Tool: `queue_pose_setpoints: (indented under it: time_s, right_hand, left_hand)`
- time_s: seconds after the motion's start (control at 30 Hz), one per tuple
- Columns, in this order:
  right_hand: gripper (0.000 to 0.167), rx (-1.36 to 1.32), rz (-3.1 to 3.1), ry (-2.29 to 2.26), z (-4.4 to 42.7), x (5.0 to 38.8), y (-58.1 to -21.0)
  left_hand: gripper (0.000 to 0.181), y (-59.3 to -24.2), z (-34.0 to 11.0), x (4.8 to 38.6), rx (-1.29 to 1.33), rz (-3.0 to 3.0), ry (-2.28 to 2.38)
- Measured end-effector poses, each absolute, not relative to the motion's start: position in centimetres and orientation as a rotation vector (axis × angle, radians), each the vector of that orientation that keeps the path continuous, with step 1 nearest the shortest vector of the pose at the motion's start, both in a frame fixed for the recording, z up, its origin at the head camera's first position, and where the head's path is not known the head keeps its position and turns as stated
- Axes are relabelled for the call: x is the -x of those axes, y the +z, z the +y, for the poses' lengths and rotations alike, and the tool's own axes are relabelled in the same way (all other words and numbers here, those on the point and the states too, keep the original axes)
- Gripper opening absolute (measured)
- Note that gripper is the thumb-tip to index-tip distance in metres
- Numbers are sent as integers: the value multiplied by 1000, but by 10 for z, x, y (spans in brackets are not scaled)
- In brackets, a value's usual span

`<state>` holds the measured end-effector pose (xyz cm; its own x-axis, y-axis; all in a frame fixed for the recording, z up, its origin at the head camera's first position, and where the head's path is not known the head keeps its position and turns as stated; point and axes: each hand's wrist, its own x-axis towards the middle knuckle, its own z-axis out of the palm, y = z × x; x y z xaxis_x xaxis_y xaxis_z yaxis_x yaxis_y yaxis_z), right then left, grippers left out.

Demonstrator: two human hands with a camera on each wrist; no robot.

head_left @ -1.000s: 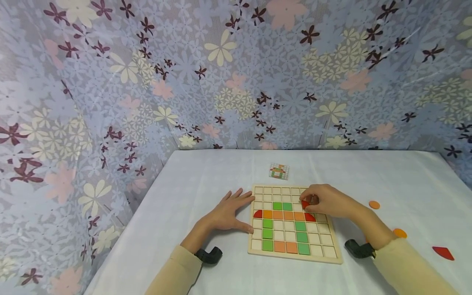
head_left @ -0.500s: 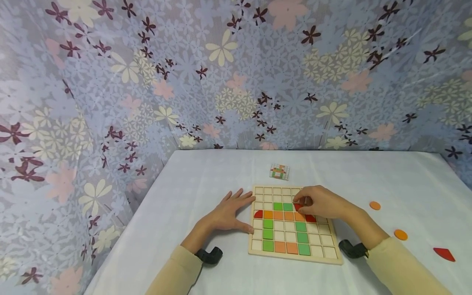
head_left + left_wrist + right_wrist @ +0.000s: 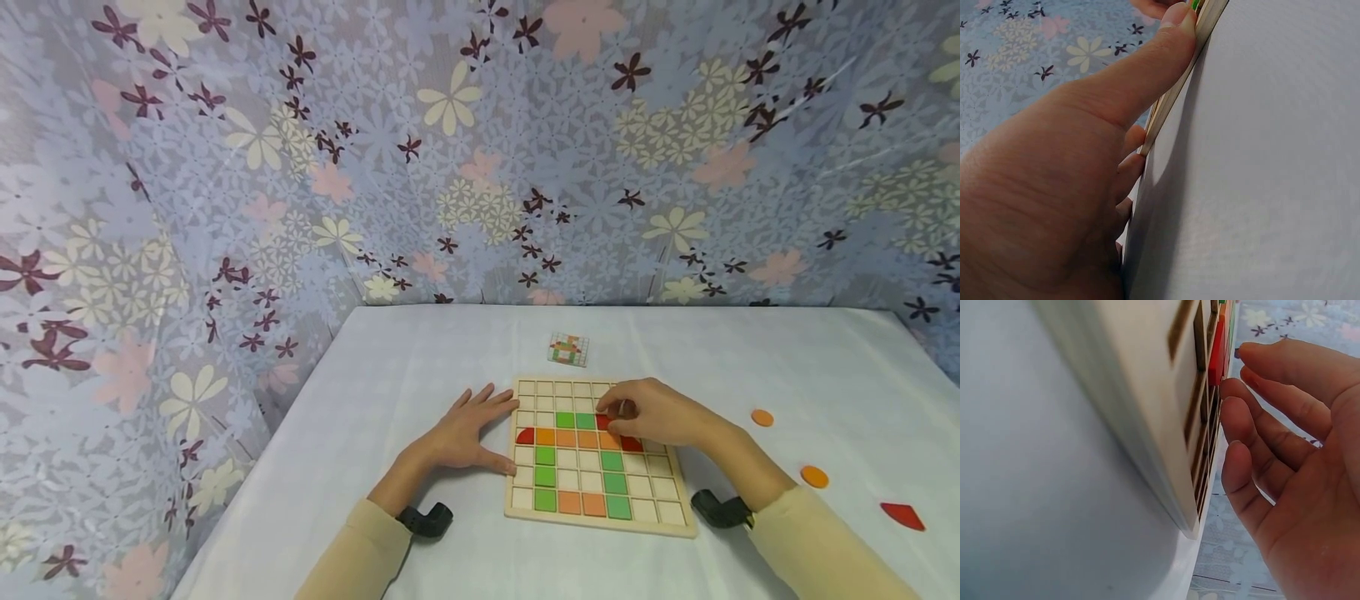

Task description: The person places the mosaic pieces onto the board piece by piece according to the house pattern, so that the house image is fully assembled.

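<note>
A square wooden grid board (image 3: 611,527) lies on the table with green, orange and red tiles in its cells. My left hand (image 3: 465,431) lies with fingers spread at the board's left edge; thumb and fingertips touch the rim, as the left wrist view also shows. Over the board's right side, my right hand (image 3: 660,412) has bent fingers and thumb about a red tile (image 3: 602,422) beside the green squares. That tile is partly covered by the fingers. Another red tile (image 3: 632,443) sits just below the hand, and a red quarter-circle tile (image 3: 526,436) at the left.
A small printed pattern card (image 3: 568,349) lies behind the board. To the right are two orange round tiles, a farther one (image 3: 762,417) and a nearer one (image 3: 814,477), and a loose red tile (image 3: 902,516). A flowered curtain (image 3: 480,167) hangs behind the table.
My right hand has moved left with the red tile to the cell beside the green squares. In the last half second the tile has shifted slightly there. My left hand has stayed still.
</note>
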<state>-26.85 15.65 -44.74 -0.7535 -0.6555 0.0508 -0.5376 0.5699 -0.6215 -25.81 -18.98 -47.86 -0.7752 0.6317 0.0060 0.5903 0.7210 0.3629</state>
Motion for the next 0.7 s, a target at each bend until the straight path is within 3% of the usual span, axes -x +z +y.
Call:
queue_pose_setpoints:
  time_s: [0.7]
  right_hand:
    - [25, 845, 2806, -795, 215, 239, -443]
  left_hand:
    - [104, -479, -189, 258, -982, 2794, 533]
